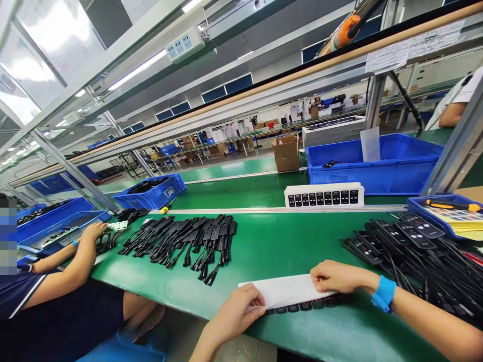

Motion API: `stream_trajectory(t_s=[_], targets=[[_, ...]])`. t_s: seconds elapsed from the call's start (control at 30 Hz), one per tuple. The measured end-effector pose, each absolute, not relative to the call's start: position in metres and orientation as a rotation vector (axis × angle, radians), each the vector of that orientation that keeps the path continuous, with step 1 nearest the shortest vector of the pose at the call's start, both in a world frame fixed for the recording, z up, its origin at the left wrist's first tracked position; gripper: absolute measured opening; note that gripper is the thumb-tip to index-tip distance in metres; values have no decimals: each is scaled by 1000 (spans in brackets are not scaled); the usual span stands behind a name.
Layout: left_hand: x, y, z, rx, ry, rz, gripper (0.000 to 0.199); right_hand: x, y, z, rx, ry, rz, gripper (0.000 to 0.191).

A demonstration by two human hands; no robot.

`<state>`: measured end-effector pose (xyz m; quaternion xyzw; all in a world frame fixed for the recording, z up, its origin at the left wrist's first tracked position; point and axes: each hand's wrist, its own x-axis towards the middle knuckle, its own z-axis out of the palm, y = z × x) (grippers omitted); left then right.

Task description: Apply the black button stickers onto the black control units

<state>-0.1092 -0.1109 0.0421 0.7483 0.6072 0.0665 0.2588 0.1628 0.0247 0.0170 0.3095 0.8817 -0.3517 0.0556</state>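
Note:
A long white strip (pixel 285 290) lies over a row of small black pieces (pixel 302 306) near the front edge of the green table. My left hand (pixel 241 309) pinches the strip's left end between thumb and curled fingers. At the other end, my right hand (pixel 330 276), with a blue band on the wrist, has its fingers closed on the strip. Only the lower edges of the black pieces show beneath it. Past the strip stands a white holder (pixel 324 195) with a row of black pieces in it.
Black cabled parts (pixel 184 239) lie left of centre; black remotes with cables (pixel 407 246) are piled at right. Behind stand a blue bin (pixel 377 171) and a cardboard box (pixel 286 153). A co-worker's arms (pixel 73 256) reach over the table at far left.

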Motion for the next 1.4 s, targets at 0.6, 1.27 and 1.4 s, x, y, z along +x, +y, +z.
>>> stream_trajectory(t_s=[0.6, 1.27, 1.4], targets=[[-123, -118, 27, 2015, 1765, 202, 18, 164, 28, 15, 942, 2654, -1098, 10], [-142, -119, 30, 2081, 1632, 361, 18, 166, 29, 8, 918, 2714, -1097, 10], [-133, -106, 29, 2111, 1687, 199, 7, 169, 24, 11, 931, 2751, -1065, 16]])
